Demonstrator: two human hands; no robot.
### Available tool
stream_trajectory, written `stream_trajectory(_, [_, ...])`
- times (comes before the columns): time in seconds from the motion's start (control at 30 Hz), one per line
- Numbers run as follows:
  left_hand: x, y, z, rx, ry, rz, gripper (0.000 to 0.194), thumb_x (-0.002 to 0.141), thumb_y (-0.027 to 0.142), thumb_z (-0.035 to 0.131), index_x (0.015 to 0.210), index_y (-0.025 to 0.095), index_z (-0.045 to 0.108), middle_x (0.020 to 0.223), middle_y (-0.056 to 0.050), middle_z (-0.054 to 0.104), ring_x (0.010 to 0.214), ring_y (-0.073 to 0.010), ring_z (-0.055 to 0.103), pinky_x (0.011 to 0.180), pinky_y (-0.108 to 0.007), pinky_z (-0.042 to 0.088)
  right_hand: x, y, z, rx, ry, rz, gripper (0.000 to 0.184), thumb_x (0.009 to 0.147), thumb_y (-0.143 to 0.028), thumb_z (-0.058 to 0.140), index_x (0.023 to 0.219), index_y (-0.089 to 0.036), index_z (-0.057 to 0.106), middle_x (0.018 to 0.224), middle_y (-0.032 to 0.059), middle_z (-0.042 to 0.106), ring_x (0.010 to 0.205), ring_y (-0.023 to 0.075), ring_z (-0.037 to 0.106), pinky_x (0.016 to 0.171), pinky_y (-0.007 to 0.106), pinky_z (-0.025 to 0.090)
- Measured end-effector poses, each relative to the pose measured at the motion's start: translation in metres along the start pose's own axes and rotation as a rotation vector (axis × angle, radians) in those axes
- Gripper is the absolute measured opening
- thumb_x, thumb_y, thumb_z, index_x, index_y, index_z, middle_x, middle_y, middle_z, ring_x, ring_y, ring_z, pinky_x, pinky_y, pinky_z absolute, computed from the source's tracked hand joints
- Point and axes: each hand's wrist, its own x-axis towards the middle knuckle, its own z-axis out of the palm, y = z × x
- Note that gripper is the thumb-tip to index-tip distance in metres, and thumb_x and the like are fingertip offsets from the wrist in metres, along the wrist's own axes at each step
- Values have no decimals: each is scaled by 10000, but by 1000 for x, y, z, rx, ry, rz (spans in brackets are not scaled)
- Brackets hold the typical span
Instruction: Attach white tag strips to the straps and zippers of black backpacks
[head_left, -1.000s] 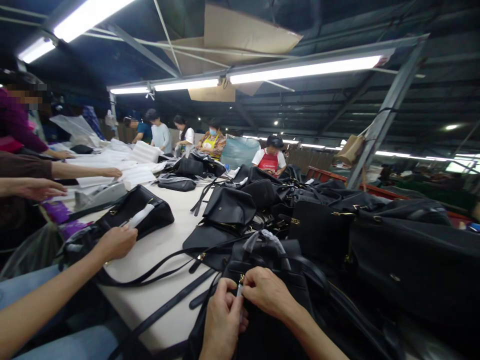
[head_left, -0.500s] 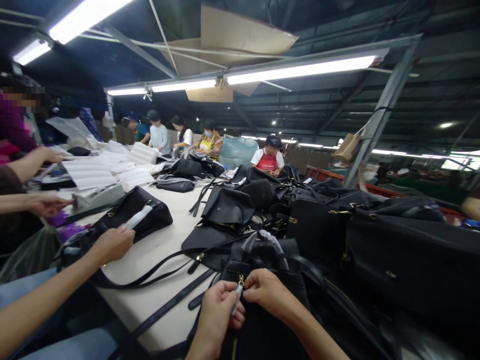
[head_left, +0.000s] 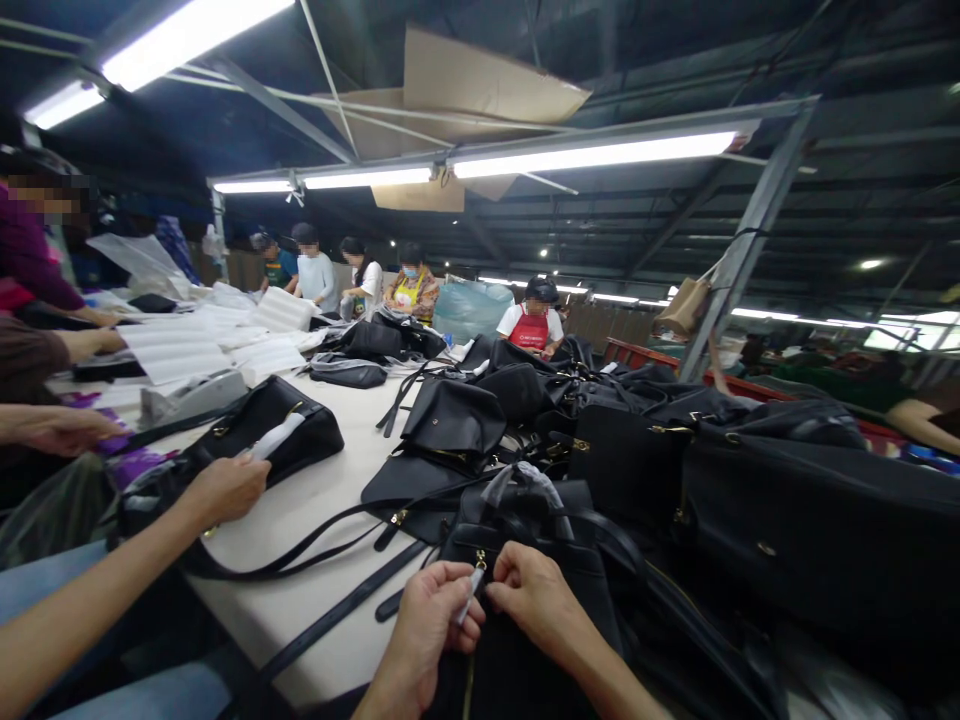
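A black bag (head_left: 525, 520) lies on the near edge of the white table (head_left: 315, 520), its handle wrapped in clear plastic. My left hand (head_left: 431, 625) pinches a small white strip at the bag's gold zipper pull (head_left: 480, 562). Just to the right, my right hand (head_left: 536, 598) is closed on the bag's top edge, with its fingertips at the same pull. Both wrists rest over the bag's dark front.
A heap of black bags (head_left: 675, 450) covers the table's right side. Long black straps (head_left: 330, 545) trail across the table. A co-worker's hand (head_left: 221, 488) holds another black bag (head_left: 262, 430) at left. More people work along both sides, with white foam sheets (head_left: 180, 350) at far left.
My left hand has slid slightly down and left with the white strip in its pinch. The right hand stays at the zipper pull. The view has drifted a little.
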Motion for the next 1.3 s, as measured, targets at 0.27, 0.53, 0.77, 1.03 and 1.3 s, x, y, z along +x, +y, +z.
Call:
stream_trajectory(0.27, [-3, 0, 3, 62, 28, 49, 521, 605, 471, 718, 949, 109, 572, 527, 4, 632, 410, -88, 524, 410, -189, 367, -16, -3, 1, 239, -78, 130, 239, 756, -210, 530, 526, -178, 586, 495, -22, 530, 445, 85, 382, 460, 239, 250])
stream_trajectory(0.53, [-7, -7, 7, 141, 38, 154, 556, 618, 574, 690, 912, 118, 569, 509, 21, 596, 385, -87, 497, 385, -191, 370, -12, -12, 21, 812, -209, 412, 268, 827, -338, 494, 609, -191, 441, 467, -102, 357, 356, 13, 170, 368, 172, 72])
stream_trajectory(0.77, [-6, -13, 9, 224, 96, 233, 629, 695, 576, 632, 1115, 160, 415, 521, 68, 568, 395, -109, 499, 373, -192, 388, -11, -7, 25, 1199, -275, 556, 329, 875, -239, 549, 592, -194, 388, 436, -130, 289, 332, -7, 152, 331, 115, 88])
stream_trajectory(1.03, [-11, -12, 14, 381, 125, 293, 428, 767, 501, 532, 989, 138, 580, 598, 9, 588, 441, -110, 511, 428, -214, 414, -7, -3, 18, 1346, -424, 659, 535, 1021, -246, 352, 491, -174, 374, 399, -121, 229, 299, -9, 137, 301, 104, 82])
stream_trajectory(1.3, [-15, -8, 12, 461, 149, 355, 550, 769, 576, 551, 1097, 145, 646, 633, -6, 645, 506, -149, 566, 481, -242, 448, -22, -15, 12, 1292, -396, 515, 355, 936, -213, 495, 587, -150, 483, 422, -107, 383, 305, -17, 169, 320, 104, 105])
